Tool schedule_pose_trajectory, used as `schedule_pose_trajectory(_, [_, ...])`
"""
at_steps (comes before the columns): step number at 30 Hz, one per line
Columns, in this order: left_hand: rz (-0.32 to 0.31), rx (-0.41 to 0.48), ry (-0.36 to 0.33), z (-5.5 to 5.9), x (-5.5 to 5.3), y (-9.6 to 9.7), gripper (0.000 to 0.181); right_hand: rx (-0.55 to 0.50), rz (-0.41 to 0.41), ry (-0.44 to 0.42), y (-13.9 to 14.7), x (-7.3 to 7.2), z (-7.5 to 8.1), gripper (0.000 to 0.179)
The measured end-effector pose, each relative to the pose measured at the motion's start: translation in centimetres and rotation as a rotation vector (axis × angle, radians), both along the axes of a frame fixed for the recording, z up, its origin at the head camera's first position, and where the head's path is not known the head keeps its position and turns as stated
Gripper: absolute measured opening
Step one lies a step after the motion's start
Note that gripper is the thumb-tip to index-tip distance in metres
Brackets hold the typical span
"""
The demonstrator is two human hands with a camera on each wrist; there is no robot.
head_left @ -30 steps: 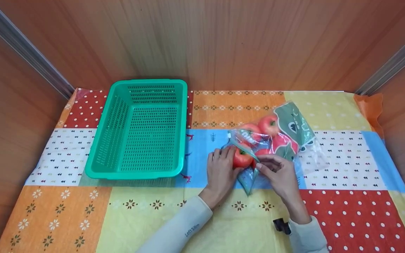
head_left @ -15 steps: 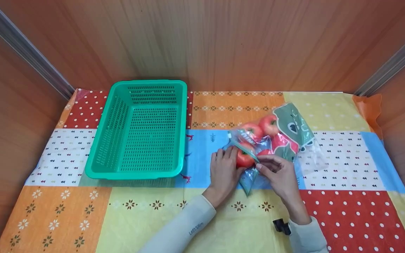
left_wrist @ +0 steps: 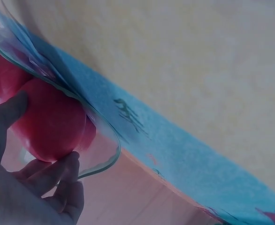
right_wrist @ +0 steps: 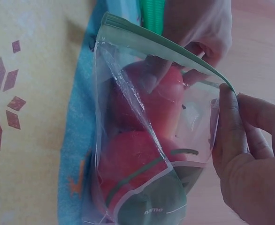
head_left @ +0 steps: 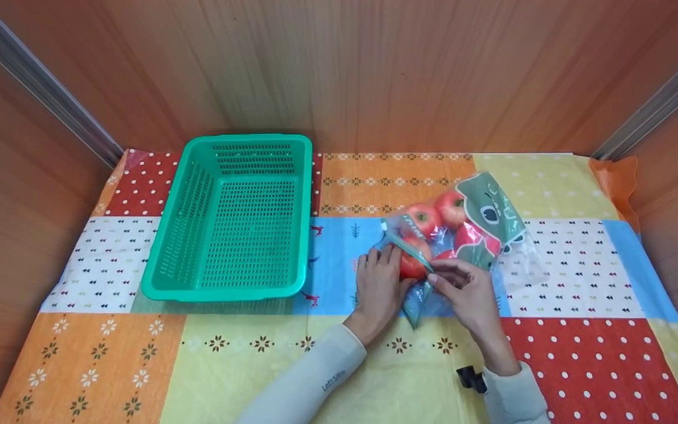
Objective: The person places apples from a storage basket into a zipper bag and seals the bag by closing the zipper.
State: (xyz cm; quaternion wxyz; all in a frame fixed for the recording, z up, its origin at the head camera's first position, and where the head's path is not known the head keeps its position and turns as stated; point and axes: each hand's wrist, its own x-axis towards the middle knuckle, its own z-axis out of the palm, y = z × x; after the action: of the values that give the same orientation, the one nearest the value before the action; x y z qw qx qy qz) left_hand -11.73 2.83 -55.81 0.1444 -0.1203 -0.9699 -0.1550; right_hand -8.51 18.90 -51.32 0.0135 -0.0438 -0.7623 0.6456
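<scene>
A clear zip bag [head_left: 489,206] with a green animal print lies on the cloth right of centre, several red apples [head_left: 423,220] inside it. My left hand [head_left: 377,288] holds one apple [left_wrist: 53,122] at the bag's mouth, thumb on one side and fingers on the other. Through the film in the right wrist view, this apple [right_wrist: 149,93] touches another apple [right_wrist: 133,159] deeper in the bag. My right hand [head_left: 468,297] pinches the green-edged rim [right_wrist: 175,49] of the mouth between thumb and fingers, keeping it spread.
A green plastic basket [head_left: 227,292] with slotted walls stands left of the hands, nothing in it. A patchwork cloth [head_left: 245,377] covers the table. Wooden panels [head_left: 339,76] enclose the back and sides. A black clip [head_left: 471,379] sits by the right sleeve.
My left hand has shifted slightly right with the apple, which now sits further inside the bag's mouth. The right hand has stayed nearly still at the rim.
</scene>
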Motion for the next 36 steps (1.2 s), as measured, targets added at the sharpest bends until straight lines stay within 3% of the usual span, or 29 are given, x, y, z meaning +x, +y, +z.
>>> schedule_pose_trajectory(14, [0.009, 0.02, 0.052, -0.5, 0.1, 0.2, 0.067, -0.003, 0.002, 0.027, 0.1, 0.0, 0.1, 0.025])
schedule_pose_trajectory(19, [-0.009, 0.027, -0.034, -0.2, 0.4, -0.6, 0.073, -0.007, 0.0, 0.022, 0.1, 0.0, 0.3, 0.025])
schedule_pose_trajectory(25, [-0.021, 0.057, -0.072, 0.4, 0.9, -1.6, 0.075, 0.0, 0.005, 0.024, 0.1, 0.0, 0.3, 0.025])
schedule_pose_trajectory(36, [0.037, 0.203, 0.02, 1.6, 0.2, -3.2, 0.046, -0.002, 0.006, 0.019, -0.1, 0.1, 0.3, 0.025])
